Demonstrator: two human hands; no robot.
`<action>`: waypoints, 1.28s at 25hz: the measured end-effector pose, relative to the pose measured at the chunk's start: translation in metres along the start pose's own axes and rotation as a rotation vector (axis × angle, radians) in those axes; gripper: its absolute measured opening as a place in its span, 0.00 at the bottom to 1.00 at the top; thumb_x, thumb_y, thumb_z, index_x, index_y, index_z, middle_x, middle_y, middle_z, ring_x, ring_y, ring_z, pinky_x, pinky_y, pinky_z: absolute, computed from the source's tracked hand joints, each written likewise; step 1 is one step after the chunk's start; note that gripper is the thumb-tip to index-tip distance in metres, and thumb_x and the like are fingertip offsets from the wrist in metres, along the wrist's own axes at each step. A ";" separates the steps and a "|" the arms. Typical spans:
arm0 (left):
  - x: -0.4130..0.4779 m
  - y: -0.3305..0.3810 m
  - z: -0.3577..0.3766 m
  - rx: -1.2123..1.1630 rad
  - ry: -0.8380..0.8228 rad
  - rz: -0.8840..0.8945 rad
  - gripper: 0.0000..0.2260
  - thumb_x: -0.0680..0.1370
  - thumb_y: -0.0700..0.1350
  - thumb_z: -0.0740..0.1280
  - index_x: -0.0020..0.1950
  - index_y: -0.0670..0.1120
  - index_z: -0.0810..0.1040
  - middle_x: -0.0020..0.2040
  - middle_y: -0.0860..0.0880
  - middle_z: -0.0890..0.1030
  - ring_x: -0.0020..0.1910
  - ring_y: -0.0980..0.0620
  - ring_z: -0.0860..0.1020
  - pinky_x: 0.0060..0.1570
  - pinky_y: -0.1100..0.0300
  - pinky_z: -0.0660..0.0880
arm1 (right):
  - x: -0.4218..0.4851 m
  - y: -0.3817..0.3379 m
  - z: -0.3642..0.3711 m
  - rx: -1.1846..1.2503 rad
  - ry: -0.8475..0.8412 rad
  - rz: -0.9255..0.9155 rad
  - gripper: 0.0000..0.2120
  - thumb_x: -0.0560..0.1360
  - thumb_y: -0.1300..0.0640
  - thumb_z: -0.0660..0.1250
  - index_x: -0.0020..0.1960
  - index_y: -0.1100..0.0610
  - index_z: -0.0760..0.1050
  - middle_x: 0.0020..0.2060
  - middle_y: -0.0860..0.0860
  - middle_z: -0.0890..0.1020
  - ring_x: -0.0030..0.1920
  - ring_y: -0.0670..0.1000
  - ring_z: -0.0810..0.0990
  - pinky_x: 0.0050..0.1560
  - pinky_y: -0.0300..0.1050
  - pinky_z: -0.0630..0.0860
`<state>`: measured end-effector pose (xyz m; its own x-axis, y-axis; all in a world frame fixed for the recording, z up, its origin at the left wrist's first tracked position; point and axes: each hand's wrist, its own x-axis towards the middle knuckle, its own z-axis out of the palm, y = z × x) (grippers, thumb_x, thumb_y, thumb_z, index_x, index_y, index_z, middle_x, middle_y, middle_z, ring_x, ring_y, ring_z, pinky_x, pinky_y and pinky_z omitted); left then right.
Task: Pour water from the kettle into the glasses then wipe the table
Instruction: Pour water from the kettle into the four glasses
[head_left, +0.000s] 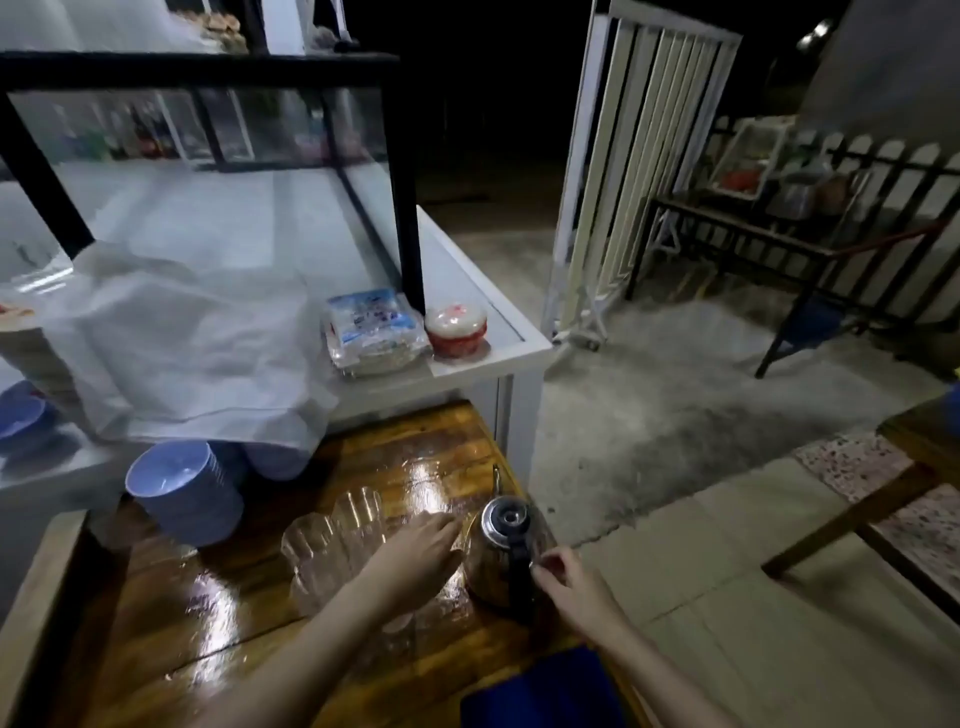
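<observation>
On the near right part of the wooden table (249, 613) stands the kettle (506, 551): rounded clear glass body, shiny metal lid with a dark knob, black handle running down the side facing the person, thin spout pointing away. It sits upright, close to the table's right edge. The tabletop is plank-built, amber-brown and highly glossy, with bright patches of glare.

Glasses (317, 561): clear, ribbed, fluted walls, grouped just left of the kettle. Two are plainly seen, upright and side by side. A further one seems to lie under the left forearm, but it is too blurred to confirm.

Left hand (421, 551): palm down, fingers straight and together, spread low between the glasses and the kettle, fingertips reaching the kettle's glass side. It holds nothing.

Right hand (569, 577): fingers curled, tips at the upper part of the black handle. Whether they close round the handle cannot be told.

Other items: a stack of blue bowls (182, 493), smooth and round, stands left of the glasses. Behind the table is a white cabinet (514, 374) carrying a black-framed glass case (208, 124). On its top lie a crumpled translucent plastic sheet (182, 343), a plastic-wrapped packet (371, 325) with blue print, and a small red tub (456, 325) with a pale top. A dark blue shape (540, 691) lies at the table's near edge, material unclear. To the right are a rough concrete floor (649, 405) and a white barred gate (644, 156).
</observation>
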<state>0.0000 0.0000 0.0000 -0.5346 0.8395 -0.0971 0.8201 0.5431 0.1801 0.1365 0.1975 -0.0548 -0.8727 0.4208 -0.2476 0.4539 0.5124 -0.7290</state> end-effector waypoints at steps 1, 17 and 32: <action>0.005 0.004 0.007 -0.024 -0.021 -0.009 0.23 0.82 0.53 0.52 0.75 0.45 0.61 0.74 0.46 0.65 0.72 0.49 0.64 0.71 0.56 0.62 | 0.006 0.008 0.005 0.066 -0.048 0.044 0.09 0.77 0.47 0.65 0.53 0.50 0.77 0.50 0.50 0.82 0.51 0.48 0.80 0.55 0.48 0.78; 0.058 0.058 0.059 -0.028 0.115 0.110 0.29 0.80 0.54 0.49 0.79 0.45 0.48 0.79 0.46 0.49 0.78 0.49 0.45 0.75 0.53 0.43 | 0.016 0.039 -0.022 0.550 -0.291 0.149 0.15 0.84 0.58 0.51 0.66 0.56 0.73 0.54 0.47 0.81 0.51 0.38 0.79 0.44 0.26 0.73; 0.046 0.085 0.057 0.110 0.102 0.067 0.29 0.83 0.55 0.49 0.78 0.42 0.47 0.78 0.42 0.50 0.78 0.46 0.47 0.75 0.49 0.46 | 0.023 0.034 -0.025 0.836 0.135 0.286 0.11 0.80 0.62 0.58 0.47 0.61 0.78 0.40 0.54 0.79 0.39 0.47 0.76 0.38 0.36 0.73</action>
<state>0.0570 0.0853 -0.0453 -0.4911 0.8710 0.0122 0.8691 0.4891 0.0738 0.1363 0.2432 -0.0697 -0.6937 0.5606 -0.4523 0.3251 -0.3166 -0.8911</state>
